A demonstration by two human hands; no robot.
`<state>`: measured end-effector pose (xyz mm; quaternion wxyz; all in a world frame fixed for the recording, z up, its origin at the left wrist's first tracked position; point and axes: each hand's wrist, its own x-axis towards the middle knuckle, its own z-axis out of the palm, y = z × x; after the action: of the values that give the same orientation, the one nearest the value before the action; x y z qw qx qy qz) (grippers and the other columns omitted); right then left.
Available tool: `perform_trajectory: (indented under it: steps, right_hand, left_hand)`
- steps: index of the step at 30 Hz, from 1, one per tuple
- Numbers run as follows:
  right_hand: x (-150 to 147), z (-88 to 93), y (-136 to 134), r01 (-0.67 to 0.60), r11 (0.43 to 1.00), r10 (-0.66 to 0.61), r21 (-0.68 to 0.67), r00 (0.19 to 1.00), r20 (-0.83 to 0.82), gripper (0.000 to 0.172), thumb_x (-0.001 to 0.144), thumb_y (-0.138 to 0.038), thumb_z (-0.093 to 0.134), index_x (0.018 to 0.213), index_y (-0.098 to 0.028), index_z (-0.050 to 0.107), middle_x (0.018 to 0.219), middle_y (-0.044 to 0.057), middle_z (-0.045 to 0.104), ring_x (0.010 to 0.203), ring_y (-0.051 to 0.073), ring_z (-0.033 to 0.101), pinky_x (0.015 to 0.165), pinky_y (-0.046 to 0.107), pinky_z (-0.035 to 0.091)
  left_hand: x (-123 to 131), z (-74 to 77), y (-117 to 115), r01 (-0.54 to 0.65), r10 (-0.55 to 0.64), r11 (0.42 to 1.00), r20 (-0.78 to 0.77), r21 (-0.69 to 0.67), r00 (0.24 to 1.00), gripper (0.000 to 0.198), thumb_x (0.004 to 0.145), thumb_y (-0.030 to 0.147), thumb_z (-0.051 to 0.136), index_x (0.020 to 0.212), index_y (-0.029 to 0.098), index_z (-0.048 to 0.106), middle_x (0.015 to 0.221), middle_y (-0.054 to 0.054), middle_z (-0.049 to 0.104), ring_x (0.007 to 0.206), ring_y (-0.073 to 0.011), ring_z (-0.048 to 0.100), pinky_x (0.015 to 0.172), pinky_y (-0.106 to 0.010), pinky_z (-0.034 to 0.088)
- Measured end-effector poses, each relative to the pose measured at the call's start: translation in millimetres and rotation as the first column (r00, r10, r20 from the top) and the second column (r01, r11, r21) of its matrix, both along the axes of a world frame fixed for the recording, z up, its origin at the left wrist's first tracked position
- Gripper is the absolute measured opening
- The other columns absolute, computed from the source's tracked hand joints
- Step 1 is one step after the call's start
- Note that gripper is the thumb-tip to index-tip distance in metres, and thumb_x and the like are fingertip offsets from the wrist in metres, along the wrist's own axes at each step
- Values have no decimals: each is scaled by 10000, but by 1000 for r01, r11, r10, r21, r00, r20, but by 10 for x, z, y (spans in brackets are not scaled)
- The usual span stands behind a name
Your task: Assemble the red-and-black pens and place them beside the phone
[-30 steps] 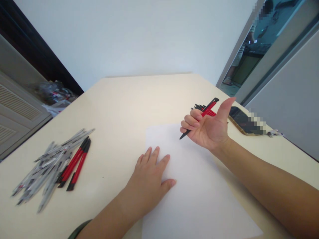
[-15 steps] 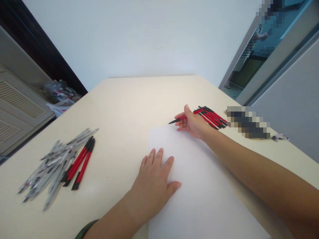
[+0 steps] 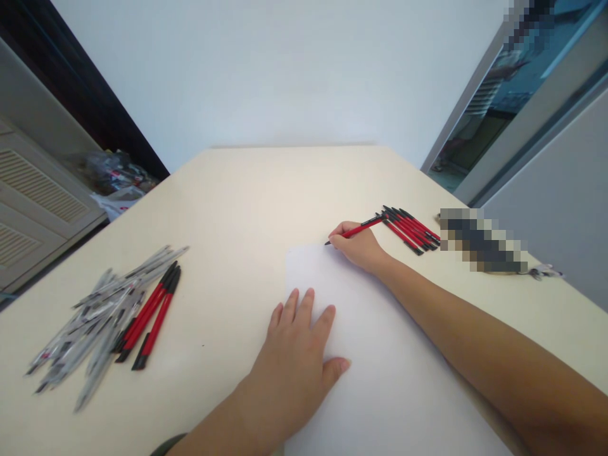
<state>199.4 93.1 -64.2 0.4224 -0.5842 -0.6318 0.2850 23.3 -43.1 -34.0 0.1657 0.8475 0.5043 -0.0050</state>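
Note:
My left hand point(image 3: 297, 351) lies flat on a sheet of white paper point(image 3: 394, 373), its fingers spread near the left edge. Close to the paper's far edge, my right hand point(image 3: 356, 244) grips a red and black pen point(image 3: 354, 232) in a writing hold. The pen's black tip points left and down at the paper; whether it touches I cannot tell. Just beyond that hand, several red and black pens point(image 3: 412, 229) lie side by side on the table.
At the left, several clear pens point(image 3: 95, 329) lie in a loose pile, with red and black pens point(image 3: 152, 316) beside them. A pixelated dark object point(image 3: 484, 240) rests at the right of the cream table point(image 3: 247, 190). A person point(image 3: 479, 101) shows through the doorway.
My right hand has turned over from a loose, open-fingered hold to a writing grip, bringing the pen tip to the paper's far edge. My left hand stays on the paper.

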Motion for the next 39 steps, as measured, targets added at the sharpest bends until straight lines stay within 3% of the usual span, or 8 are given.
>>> perform_trajectory:
  steps: [25, 33, 39]
  right_hand:
    - [-33, -7, 20, -19, 1000, 20, -6, 993, 113, 121, 634, -234, 462, 627, -165, 561, 556, -1, 544, 525, 111, 471, 459, 218, 339]
    - [-20, -7, 22, -22, 1000, 22, -2, 998, 62, 108, 628, -230, 481, 623, -170, 570, 581, 0, 563, 541, 115, 474, 479, 229, 340]
    - [-15, -51, 38, -3, 1000, 3, -11, 997, -72, 99, 624, -259, 520, 623, -167, 557, 582, 3, 556, 542, 113, 471, 494, 232, 353]
  left_hand:
    - [11, 12, -12, -2, 2, 1000, -13, -8, 1000, 594, 759, 520, 390, 1288, 255, 335, 1404, -110, 210, 1280, -315, 90, 999, -503, 151]
    - [-1, 0, -21, 3, -3, 1000, -7, -1, 1000, 587, 763, 520, 382, 1287, 258, 334, 1403, -106, 213, 1281, -312, 91, 1003, -499, 144]
    - [9, 14, -11, 6, -6, 1000, -6, 3, 1000, 591, 761, 526, 381, 1286, 257, 337, 1401, -114, 216, 1280, -314, 95, 1002, -494, 149]
